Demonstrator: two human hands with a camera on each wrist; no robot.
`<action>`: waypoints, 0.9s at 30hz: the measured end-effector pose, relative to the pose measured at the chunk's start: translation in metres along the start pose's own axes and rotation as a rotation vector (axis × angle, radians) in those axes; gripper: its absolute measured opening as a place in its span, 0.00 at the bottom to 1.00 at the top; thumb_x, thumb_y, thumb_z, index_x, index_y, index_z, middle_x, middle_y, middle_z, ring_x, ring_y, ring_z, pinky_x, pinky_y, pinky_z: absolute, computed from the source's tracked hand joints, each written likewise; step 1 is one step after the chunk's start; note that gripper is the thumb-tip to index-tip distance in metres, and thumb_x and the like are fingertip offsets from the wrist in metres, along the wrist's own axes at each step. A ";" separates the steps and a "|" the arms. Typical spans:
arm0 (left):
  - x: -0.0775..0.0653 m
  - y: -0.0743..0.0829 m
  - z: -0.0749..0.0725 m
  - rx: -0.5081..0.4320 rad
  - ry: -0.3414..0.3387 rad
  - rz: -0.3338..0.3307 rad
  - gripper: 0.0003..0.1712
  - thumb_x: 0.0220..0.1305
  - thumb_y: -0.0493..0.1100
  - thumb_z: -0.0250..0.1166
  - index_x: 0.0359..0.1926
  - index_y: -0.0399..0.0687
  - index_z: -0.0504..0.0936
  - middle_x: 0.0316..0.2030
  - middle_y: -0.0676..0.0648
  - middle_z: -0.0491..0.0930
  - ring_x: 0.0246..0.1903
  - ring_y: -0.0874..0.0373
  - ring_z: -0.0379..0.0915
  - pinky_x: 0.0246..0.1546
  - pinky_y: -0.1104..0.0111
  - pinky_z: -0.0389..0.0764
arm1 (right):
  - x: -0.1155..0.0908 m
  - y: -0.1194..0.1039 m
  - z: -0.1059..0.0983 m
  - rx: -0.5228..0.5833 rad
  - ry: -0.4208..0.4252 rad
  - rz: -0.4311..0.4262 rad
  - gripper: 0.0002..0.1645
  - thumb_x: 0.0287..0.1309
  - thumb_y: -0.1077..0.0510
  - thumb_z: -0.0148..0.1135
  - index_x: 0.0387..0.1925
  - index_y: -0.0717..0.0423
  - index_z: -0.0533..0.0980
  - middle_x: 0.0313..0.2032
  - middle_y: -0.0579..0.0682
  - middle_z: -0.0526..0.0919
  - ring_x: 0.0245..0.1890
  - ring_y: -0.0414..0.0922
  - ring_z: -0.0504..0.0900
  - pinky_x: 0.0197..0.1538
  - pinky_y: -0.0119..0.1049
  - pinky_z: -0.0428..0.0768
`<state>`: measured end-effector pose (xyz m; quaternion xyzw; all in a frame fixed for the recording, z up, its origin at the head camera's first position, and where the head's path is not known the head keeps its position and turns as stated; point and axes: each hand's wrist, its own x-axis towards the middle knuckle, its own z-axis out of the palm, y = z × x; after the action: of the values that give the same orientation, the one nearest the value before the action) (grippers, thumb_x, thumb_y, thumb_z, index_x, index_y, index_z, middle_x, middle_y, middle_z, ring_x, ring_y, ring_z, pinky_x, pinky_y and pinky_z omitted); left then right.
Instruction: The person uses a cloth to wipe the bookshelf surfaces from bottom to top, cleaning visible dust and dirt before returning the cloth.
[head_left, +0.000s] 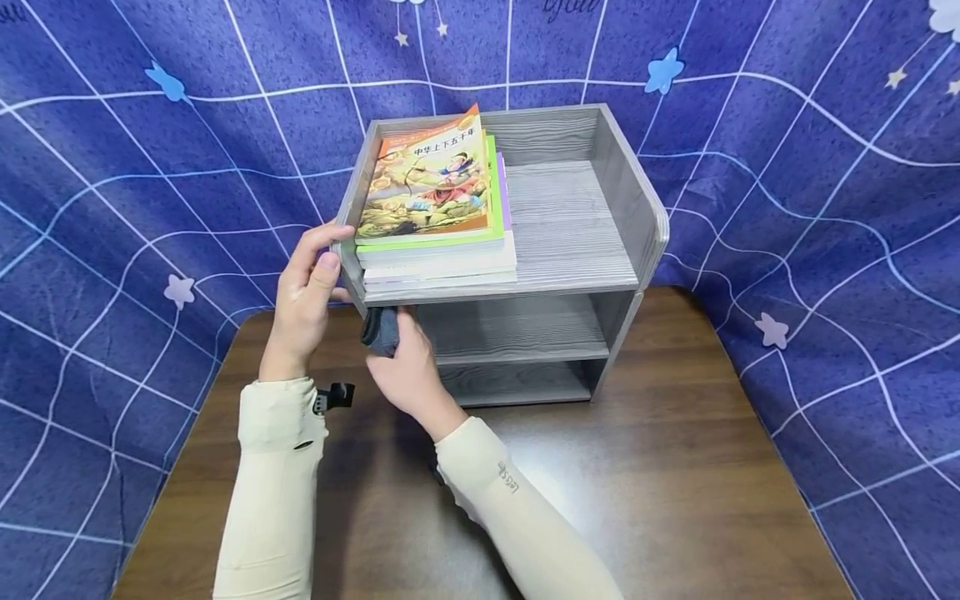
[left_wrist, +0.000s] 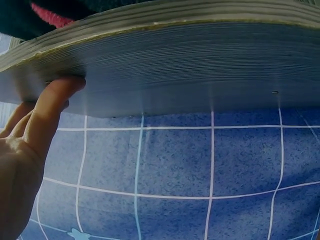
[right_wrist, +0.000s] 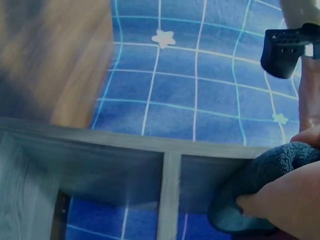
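A grey wood-grain shelf unit stands on the table. My left hand rests against the outer face of its left side panel, fingers extended, fingertips at the front edge. My right hand grips a dark blue-grey cloth just under the top board, by the left side panel. In the right wrist view the fuzzy cloth is bunched under the fingers inside a compartment. A bit of pink shows beside the dark cloth in the left wrist view.
A stack of books lies on the left of the top board, an orange illustrated cover uppermost. Below are a middle board and a bottom board. The brown wooden table is backed by a blue curtain with white lines and stars.
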<state>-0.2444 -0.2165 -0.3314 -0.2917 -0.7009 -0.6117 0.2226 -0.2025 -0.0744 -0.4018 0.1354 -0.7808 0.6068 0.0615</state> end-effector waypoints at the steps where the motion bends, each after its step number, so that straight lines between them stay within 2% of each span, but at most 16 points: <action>1: 0.001 -0.001 0.001 0.000 0.011 0.001 0.24 0.76 0.46 0.54 0.61 0.31 0.74 0.62 0.43 0.72 0.37 0.57 0.75 0.24 0.74 0.79 | 0.000 0.003 -0.002 0.006 -0.005 -0.006 0.46 0.54 0.67 0.62 0.75 0.59 0.59 0.64 0.58 0.72 0.62 0.47 0.72 0.62 0.39 0.70; 4: 0.001 -0.002 0.002 0.005 0.040 -0.001 0.23 0.75 0.45 0.55 0.60 0.31 0.75 0.62 0.43 0.73 0.37 0.57 0.75 0.23 0.74 0.79 | -0.002 0.014 -0.004 0.021 -0.019 -0.002 0.53 0.54 0.67 0.62 0.79 0.56 0.51 0.74 0.56 0.61 0.71 0.47 0.62 0.69 0.41 0.63; 7: 0.001 -0.003 0.002 0.017 0.054 -0.009 0.23 0.74 0.45 0.55 0.60 0.31 0.76 0.62 0.42 0.73 0.37 0.57 0.76 0.22 0.74 0.79 | -0.007 0.029 0.001 -0.010 -0.002 0.007 0.58 0.54 0.68 0.64 0.81 0.52 0.45 0.77 0.54 0.55 0.74 0.46 0.57 0.71 0.40 0.60; 11: 0.000 -0.001 0.003 0.031 0.058 -0.015 0.23 0.75 0.45 0.54 0.60 0.31 0.75 0.63 0.43 0.72 0.38 0.57 0.76 0.24 0.74 0.80 | -0.012 0.042 0.014 -0.060 0.067 0.005 0.63 0.52 0.68 0.67 0.81 0.52 0.41 0.77 0.56 0.55 0.74 0.47 0.58 0.70 0.39 0.60; 13: -0.001 0.001 0.003 0.033 0.064 -0.011 0.22 0.75 0.44 0.53 0.60 0.31 0.75 0.63 0.44 0.72 0.38 0.56 0.76 0.24 0.74 0.80 | -0.013 0.041 0.019 -0.051 0.079 0.002 0.63 0.52 0.68 0.67 0.81 0.54 0.40 0.77 0.57 0.52 0.75 0.47 0.56 0.71 0.38 0.59; 19: -0.001 0.005 0.001 0.027 0.078 0.012 0.21 0.75 0.42 0.52 0.59 0.31 0.76 0.62 0.43 0.73 0.38 0.55 0.76 0.24 0.74 0.79 | -0.009 0.034 0.022 -0.014 0.016 0.010 0.63 0.52 0.71 0.65 0.81 0.53 0.39 0.79 0.56 0.42 0.77 0.46 0.46 0.73 0.39 0.54; 27: -0.001 0.000 0.004 0.037 0.064 -0.005 0.23 0.74 0.45 0.53 0.60 0.32 0.76 0.61 0.43 0.74 0.39 0.55 0.75 0.23 0.74 0.78 | -0.006 0.031 0.015 0.005 0.001 0.024 0.59 0.52 0.72 0.62 0.80 0.56 0.44 0.79 0.55 0.45 0.77 0.46 0.47 0.72 0.38 0.55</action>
<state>-0.2437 -0.2125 -0.3329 -0.2662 -0.7053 -0.6081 0.2487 -0.2048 -0.0813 -0.4357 0.1258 -0.7807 0.6097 0.0543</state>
